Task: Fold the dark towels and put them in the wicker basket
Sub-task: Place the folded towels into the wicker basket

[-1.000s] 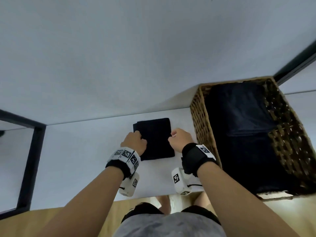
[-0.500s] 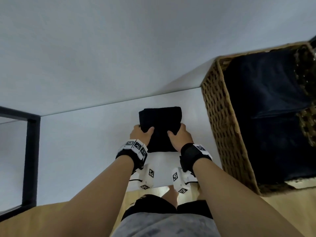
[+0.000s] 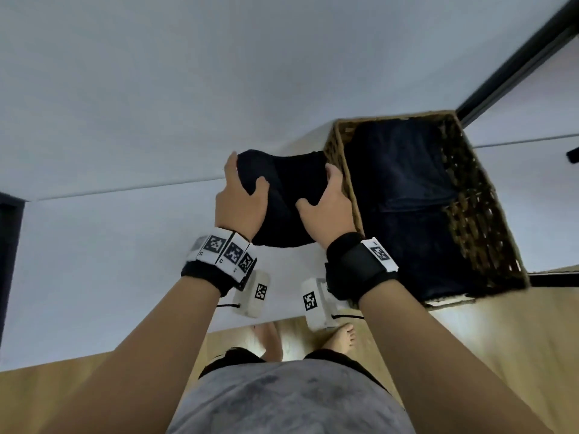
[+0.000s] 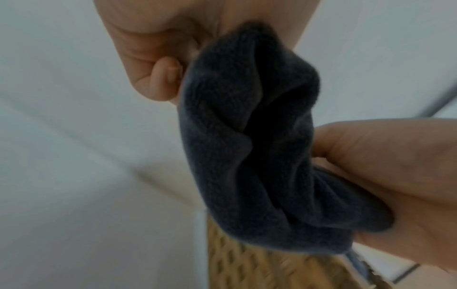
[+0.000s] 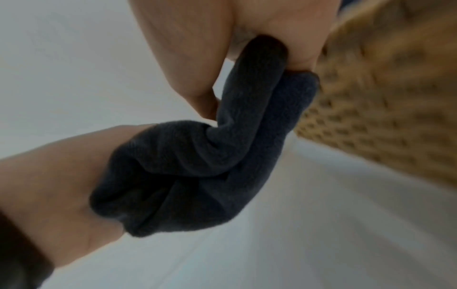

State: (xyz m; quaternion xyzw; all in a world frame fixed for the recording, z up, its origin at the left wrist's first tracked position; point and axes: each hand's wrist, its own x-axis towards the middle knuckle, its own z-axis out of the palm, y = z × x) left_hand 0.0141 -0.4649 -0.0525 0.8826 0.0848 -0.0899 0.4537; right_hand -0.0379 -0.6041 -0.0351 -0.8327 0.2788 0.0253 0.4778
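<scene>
A folded dark towel (image 3: 282, 195) hangs in the air just left of the wicker basket (image 3: 347, 183), bunched between both hands. My left hand (image 3: 241, 198) grips its left side, thumb on top. My right hand (image 3: 329, 205) grips its right side, close against the basket's left wall. The left wrist view shows the towel (image 4: 247, 156) squeezed between curled fingers (image 4: 158, 78) and the other palm. In the right wrist view the towel (image 5: 197, 166) is pinched beside the basket wall (image 5: 383, 127). Folded dark towels (image 3: 407, 198) lie inside the basket.
The white table (image 3: 94, 261) stretches to the left, against a pale wall. A black frame bar (image 3: 517, 57) runs past the basket's far right corner. The basket's near end overhangs the table's front edge. Below are a wooden floor (image 3: 501, 355) and bare feet.
Both hands have lifted the folded towel off the table and carried it right, up against the basket's left wall. The towel now sags and bunches between them.
</scene>
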